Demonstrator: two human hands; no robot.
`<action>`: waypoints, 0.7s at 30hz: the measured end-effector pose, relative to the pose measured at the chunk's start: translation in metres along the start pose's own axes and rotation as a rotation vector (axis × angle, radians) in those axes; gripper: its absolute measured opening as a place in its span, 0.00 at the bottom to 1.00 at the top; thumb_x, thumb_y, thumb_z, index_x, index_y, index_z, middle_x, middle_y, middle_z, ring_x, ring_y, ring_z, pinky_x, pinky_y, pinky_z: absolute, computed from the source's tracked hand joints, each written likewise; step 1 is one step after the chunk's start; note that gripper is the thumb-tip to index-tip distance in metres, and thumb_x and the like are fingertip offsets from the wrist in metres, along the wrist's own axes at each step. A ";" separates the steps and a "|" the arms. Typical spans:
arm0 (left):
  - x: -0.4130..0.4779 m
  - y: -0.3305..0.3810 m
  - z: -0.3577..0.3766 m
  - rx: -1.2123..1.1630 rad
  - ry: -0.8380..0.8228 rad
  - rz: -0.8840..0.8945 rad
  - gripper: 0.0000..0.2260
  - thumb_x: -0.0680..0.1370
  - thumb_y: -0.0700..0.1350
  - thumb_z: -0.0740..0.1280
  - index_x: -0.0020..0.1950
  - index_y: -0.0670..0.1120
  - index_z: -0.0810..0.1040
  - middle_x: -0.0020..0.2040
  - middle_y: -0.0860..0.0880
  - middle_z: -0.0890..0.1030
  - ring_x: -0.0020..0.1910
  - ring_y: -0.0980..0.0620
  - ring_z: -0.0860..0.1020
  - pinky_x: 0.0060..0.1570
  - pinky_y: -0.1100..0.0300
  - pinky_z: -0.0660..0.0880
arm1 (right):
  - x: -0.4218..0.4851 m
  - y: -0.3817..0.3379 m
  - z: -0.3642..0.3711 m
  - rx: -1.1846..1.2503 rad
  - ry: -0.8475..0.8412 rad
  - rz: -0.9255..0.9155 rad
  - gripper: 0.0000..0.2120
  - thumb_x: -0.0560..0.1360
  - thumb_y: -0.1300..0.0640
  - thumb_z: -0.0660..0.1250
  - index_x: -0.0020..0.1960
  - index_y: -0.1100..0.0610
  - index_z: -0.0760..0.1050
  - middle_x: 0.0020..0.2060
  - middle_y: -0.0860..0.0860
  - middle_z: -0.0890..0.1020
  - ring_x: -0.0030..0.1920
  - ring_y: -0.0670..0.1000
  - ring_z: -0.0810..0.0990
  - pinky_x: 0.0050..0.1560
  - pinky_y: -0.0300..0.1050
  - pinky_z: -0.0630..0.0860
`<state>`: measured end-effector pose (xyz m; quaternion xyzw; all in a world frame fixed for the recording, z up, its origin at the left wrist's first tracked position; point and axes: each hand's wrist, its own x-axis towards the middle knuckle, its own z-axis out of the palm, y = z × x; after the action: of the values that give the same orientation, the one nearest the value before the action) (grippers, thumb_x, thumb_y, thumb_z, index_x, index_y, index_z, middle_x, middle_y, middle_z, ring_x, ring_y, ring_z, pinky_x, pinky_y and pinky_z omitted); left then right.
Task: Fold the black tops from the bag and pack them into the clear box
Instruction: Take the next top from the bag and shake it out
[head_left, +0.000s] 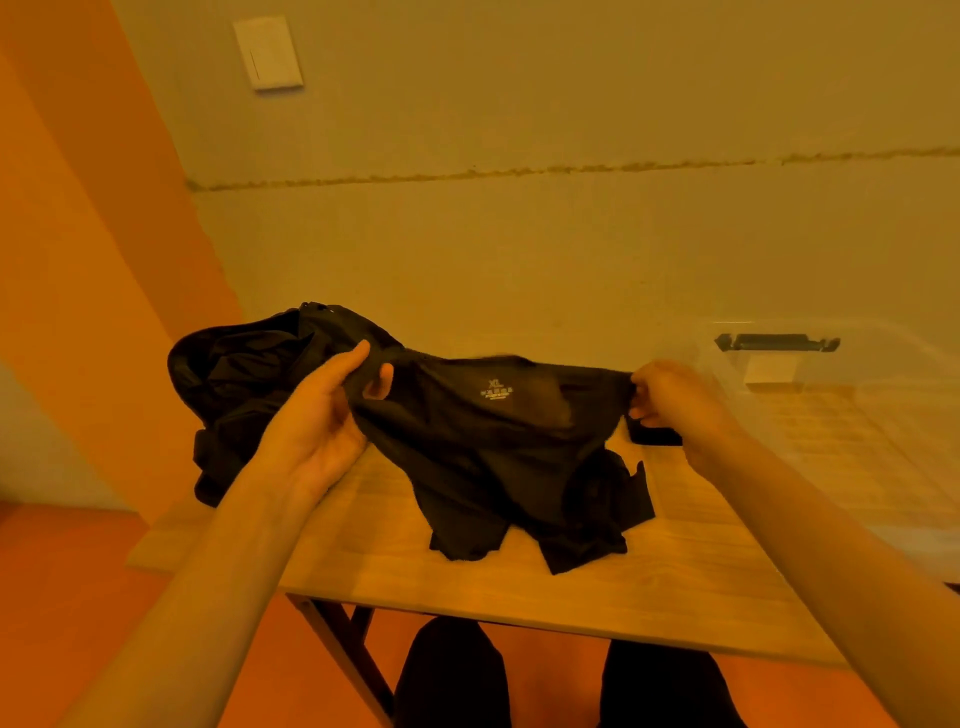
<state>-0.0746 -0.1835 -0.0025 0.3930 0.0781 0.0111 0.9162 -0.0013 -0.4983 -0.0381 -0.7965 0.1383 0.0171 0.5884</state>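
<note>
I hold a black top (498, 447) stretched between both hands above the wooden table (571, 597). An XL size print shows near its collar, and its lower part droops onto the tabletop. My left hand (322, 415) grips the top's left shoulder, thumb over the cloth. My right hand (670, 400) pinches the right shoulder edge. A black bag (234, 374) stands open at the table's back left, behind my left hand. The clear box (841, 441) sits at the right, beside my right hand.
The box has a black latch on its far wall and another by my right wrist. A plain wall runs close behind the table, with a white switch plate high up. My knees show under the table's front edge.
</note>
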 end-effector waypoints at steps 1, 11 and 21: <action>0.000 -0.001 0.002 0.010 -0.007 0.033 0.06 0.77 0.38 0.69 0.53 0.44 0.77 0.55 0.45 0.79 0.38 0.56 0.83 0.38 0.68 0.79 | 0.002 0.004 0.001 -0.033 0.001 0.029 0.09 0.83 0.60 0.58 0.52 0.61 0.77 0.41 0.56 0.80 0.42 0.53 0.78 0.45 0.45 0.76; -0.019 -0.009 0.037 0.468 -0.338 0.217 0.25 0.76 0.35 0.66 0.70 0.56 0.78 0.61 0.44 0.78 0.38 0.50 0.84 0.44 0.62 0.82 | -0.063 -0.004 0.068 -0.186 -0.207 -0.261 0.51 0.65 0.33 0.76 0.79 0.44 0.54 0.75 0.50 0.67 0.73 0.54 0.69 0.65 0.52 0.73; -0.034 0.003 0.030 0.383 -0.264 0.383 0.23 0.79 0.31 0.63 0.67 0.53 0.80 0.58 0.45 0.84 0.42 0.48 0.86 0.42 0.60 0.83 | -0.036 0.022 0.065 -0.678 0.092 -0.415 0.06 0.79 0.56 0.66 0.54 0.55 0.72 0.42 0.49 0.74 0.39 0.50 0.75 0.37 0.44 0.75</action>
<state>-0.1038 -0.2061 0.0247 0.5641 -0.1166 0.1175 0.8089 -0.0323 -0.4361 -0.0720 -0.9565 -0.0129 -0.0934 0.2760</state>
